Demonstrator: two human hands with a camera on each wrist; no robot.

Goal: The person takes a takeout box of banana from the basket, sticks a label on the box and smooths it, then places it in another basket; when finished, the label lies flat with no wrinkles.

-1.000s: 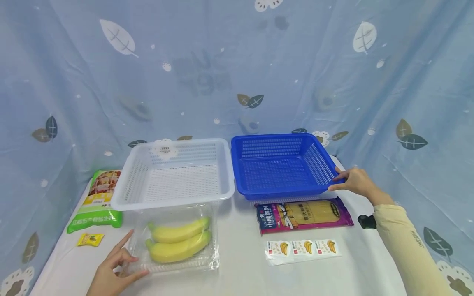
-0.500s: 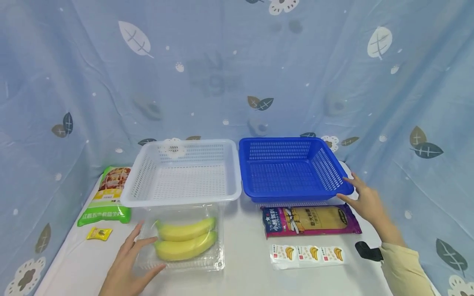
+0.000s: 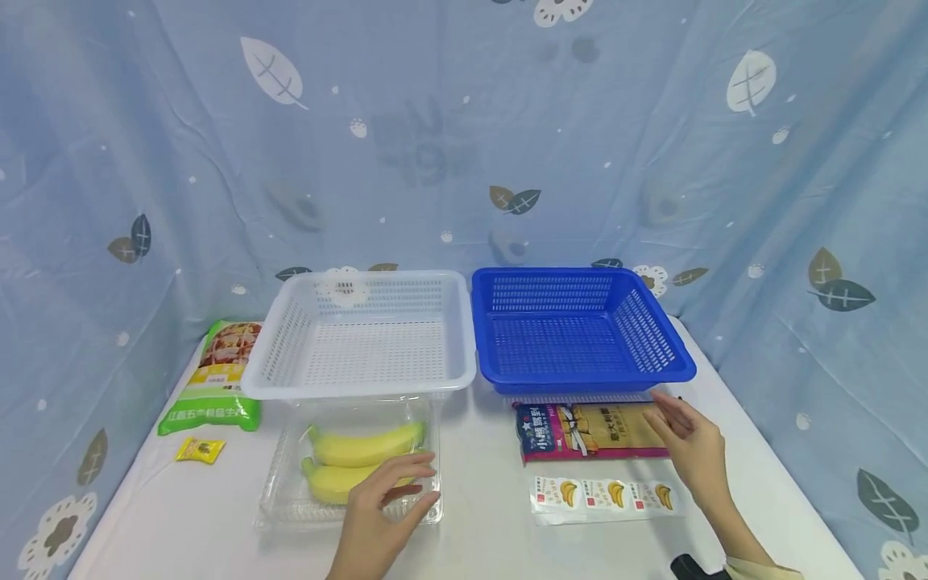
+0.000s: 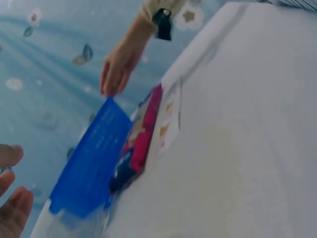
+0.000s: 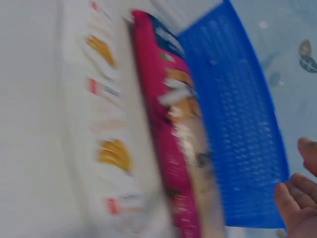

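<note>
Over the right front part of a clear plastic box (image 3: 275,495) is my left hand (image 3: 384,515), fingers loosely bent and nothing in them. Two bananas (image 3: 366,447) lie inside the box; the hand hides part of the nearer one. My right hand (image 3: 692,451) hovers with relaxed fingers and holds nothing, its fingertips overlapping the right end of the spaghetti packet (image 3: 616,431). That packet lies in front of the blue basket (image 3: 580,383). A strip of banana stickers (image 3: 600,497) sits nearer to me, left of the right hand. The right wrist view (image 5: 237,109) is blurred.
Left of the blue basket stands a white basket (image 3: 362,391), right behind the clear box. A green food bag (image 3: 217,383) and a small yellow packet (image 3: 200,449) lie at the left. A patterned blue curtain (image 3: 435,145) surrounds the table on the back and sides.
My left hand has moved right, from the box's left side to over its right front. My right hand has left the blue basket's right corner and come toward me. The view has shifted slightly.
</note>
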